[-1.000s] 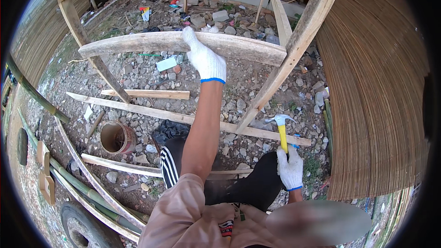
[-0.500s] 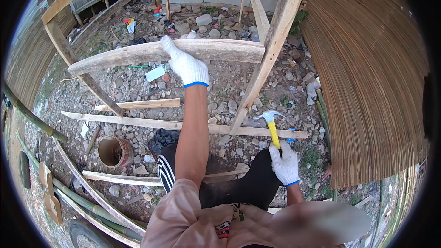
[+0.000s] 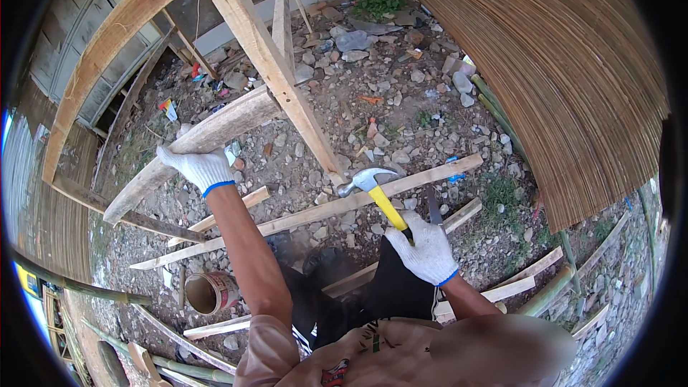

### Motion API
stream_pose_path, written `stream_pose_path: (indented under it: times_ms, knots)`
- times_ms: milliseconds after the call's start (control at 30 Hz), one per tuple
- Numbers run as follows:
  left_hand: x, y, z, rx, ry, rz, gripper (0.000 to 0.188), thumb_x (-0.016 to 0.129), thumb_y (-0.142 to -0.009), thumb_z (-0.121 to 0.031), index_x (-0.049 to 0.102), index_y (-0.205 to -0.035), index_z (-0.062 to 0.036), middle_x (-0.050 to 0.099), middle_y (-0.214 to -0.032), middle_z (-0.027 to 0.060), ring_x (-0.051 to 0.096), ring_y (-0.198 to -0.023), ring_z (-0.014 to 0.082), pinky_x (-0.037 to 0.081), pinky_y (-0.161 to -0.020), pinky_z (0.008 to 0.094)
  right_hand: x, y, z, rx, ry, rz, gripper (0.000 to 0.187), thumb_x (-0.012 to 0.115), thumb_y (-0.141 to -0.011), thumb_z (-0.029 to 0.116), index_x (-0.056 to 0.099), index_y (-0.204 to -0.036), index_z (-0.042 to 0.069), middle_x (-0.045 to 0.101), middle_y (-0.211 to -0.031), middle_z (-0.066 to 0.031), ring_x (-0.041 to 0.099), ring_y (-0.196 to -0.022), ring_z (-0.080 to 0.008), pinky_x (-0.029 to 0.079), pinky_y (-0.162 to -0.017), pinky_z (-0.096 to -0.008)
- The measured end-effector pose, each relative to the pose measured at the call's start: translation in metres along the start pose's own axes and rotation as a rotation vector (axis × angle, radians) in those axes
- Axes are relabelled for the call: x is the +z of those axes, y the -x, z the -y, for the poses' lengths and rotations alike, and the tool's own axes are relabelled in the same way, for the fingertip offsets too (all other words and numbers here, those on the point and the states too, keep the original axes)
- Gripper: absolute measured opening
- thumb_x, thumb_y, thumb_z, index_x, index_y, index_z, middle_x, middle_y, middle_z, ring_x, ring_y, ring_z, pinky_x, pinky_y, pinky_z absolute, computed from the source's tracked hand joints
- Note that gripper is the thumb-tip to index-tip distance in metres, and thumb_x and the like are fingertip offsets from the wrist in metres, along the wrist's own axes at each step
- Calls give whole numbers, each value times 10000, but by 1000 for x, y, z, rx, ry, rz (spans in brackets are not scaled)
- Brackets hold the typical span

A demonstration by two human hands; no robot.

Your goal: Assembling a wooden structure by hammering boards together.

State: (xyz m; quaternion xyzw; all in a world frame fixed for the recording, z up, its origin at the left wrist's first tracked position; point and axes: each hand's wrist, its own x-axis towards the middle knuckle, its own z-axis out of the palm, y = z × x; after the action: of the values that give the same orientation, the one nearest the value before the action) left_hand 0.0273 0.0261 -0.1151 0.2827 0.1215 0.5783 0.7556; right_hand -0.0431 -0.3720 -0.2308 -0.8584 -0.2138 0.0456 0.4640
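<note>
now, l hand (image 3: pixel 199 166) is wrapped round the wooden crossbar (image 3: pixel 229 120), bar's r end going behind a post (image 3: pixel 276 75). r hand (image 3: pixel 424 249) grips a claw hammer (image 3: pixel 387 208) by its handle, approx mid-view, above a long plank (image 3: pixel 308 218) on stony ground (image 3: pixel 390 118).

Place: an outdoor building yard is shown.
Ground (image 3: pixel 345 127): strewn with stones (image 3: pixel 417 75).
Timber frame (image 3: pixel 269 61): stood upright.
Side: bounded by slatted screen (image 3: pixel 559 86).
</note>
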Motion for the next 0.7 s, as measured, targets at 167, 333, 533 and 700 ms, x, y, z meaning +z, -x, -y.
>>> stream_pose_path:
  times_ms: [167,333,533,700]
  knots:
    - [-7,-5,1,-36,-32,13,723,490,-949,-717,569,-1125,-20,618,-1099,166,565,-1153,357,430,-1062,527,-11,-4,-5,68,-76,83,387,669,-980,397,643,-1158,54,690,-890,-240,680,-836,-475,542,-716,-518]
    - [-37,13,7,-76,-80,-51,800,412,-959,-750,537,-1200,2,580,-1308,230,541,-1242,417,406,-1089,572,-14,-6,-21,334,-649,197,332,614,-1052,335,654,-1205,44,601,-741,-6,577,-550,-67,453,-467,-263]
    - [-160,28,41,-294,-63,-189,797,396,-963,-725,537,-1313,-23,578,-1375,202,538,-1284,391,379,-1150,574,-18,-30,-79,481,-667,1,301,584,-1064,340,660,-1133,57,535,-697,2,515,-522,-77,431,-447,-262]
    - [-219,87,86,-423,-199,-448,780,447,-929,-756,554,-1331,-97,592,-1350,145,526,-1299,358,379,-1122,620,18,-21,-209,441,1,-26,366,613,-1028,373,665,-1144,30,579,-711,-71,609,-654,-160,501,-610,-335]
